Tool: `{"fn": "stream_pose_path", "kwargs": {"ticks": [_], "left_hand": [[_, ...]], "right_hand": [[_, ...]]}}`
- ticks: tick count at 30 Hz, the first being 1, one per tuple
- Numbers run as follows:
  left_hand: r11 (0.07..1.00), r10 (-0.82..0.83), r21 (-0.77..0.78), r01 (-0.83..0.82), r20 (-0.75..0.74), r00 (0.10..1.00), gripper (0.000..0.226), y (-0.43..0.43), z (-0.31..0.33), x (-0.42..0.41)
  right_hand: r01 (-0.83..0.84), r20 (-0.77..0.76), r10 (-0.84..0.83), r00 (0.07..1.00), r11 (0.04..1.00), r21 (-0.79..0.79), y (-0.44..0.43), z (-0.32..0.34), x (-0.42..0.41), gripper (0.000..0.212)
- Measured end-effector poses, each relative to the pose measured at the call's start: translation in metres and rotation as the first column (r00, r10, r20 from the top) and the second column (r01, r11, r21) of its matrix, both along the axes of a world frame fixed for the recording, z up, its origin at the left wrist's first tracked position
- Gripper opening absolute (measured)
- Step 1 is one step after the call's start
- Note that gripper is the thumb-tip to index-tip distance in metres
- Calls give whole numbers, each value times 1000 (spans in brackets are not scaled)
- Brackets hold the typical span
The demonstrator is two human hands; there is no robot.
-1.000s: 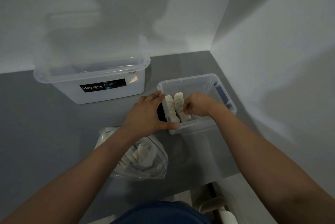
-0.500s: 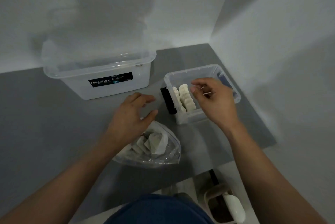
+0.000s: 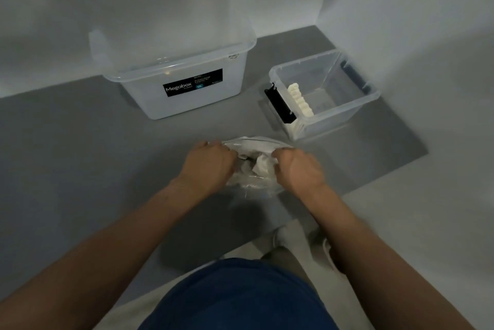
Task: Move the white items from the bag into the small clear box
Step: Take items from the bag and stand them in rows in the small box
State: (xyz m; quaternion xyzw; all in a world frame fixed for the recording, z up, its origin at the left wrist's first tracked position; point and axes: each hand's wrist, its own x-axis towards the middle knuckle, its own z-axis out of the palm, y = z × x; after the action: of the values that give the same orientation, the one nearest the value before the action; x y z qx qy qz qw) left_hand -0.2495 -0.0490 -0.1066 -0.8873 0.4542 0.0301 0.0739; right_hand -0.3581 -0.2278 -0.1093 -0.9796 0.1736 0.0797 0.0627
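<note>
So half a second ago the right hand (image 3: 296, 169) was up over the small clear box (image 3: 374, 94) with loose fingers, and now it's back down at the bag (image 3: 251, 190). The left hand (image 3: 208, 166) has dropped onto the bag too; before, it was only hovering above it. Both are curled onto the bag's mouth, left hand on the left edge and right hand on the right edge, and it looks like they're tugging it open. The fingertips are tucked under, so I can't tell whether the right one has a piece pinched along with the plastic.

The bag sits near the person on the grey mat (image 3: 80, 142), with a clump of white pieces (image 3: 262, 168) showing between the two hands. The box is farther away to the right, well apart from the bag. It has a row of pieces (image 3: 300, 99) lined up along its left wall, just beside the black clip (image 3: 280, 106). The big tub (image 3: 187, 75) at far left isn't involved.

My read: one drop-off just finished and the next grab is starting. There's plenty left in the bag, so it's mid-task.
</note>
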Motion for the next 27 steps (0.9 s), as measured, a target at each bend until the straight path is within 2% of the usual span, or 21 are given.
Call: {"fn": "stream_pose_path", "kwargs": {"ticks": [4, 6, 7, 9, 11, 13, 18, 23, 25, 27], "left_hand": [[999, -22, 44, 22, 10, 1000, 69, -10, 7, 3], [999, -50, -1, 50, -10, 999, 76, -16, 10, 1], [995, -87, -43, 86, -9, 996, 69, -18, 10, 0], [973, -187, -136, 186, 5, 982, 41, -21, 4, -5], [970, -166, -193, 149, -79, 983, 19, -27, -6, -10], [983, -68, -182, 33, -190, 980, 18, -33, -15, -12], [965, 74, -218, -144, -301, 951, 22, -42, -34, -4], [953, 236, -120, -278, -280, 931, 39, -61, -36, -10], [944, 274, -105, -313, -278, 921, 34, -67, -35, -14], [924, 298, -143, -355, -313, 902, 19, -70, -33, -15]], "right_hand": [[42, 6, -42, 999, 998, 54, 0, 1, 1, 39], [43, 27, -46, 999, 995, 91, 3, 2, 4, 33], [48, 13, -49, 999, 995, 91, 5, 2, 6, 29], [81, -38, -78, 996, 994, 79, 10, -3, 7, 31], [132, -43, -129, 991, 987, 89, 13, -6, 6, 36], [158, -21, -157, 987, 983, 89, 15, -7, 5, 39], [99, -20, -98, 995, 994, 50, 15, -7, 2, 35], [139, 34, -143, 989, 985, 106, 12, -8, 0, 26], [154, 60, -163, 985, 979, 132, 8, -7, -2, 26], [159, 86, -174, 981, 975, 154, 5, -7, -5, 26]]}}
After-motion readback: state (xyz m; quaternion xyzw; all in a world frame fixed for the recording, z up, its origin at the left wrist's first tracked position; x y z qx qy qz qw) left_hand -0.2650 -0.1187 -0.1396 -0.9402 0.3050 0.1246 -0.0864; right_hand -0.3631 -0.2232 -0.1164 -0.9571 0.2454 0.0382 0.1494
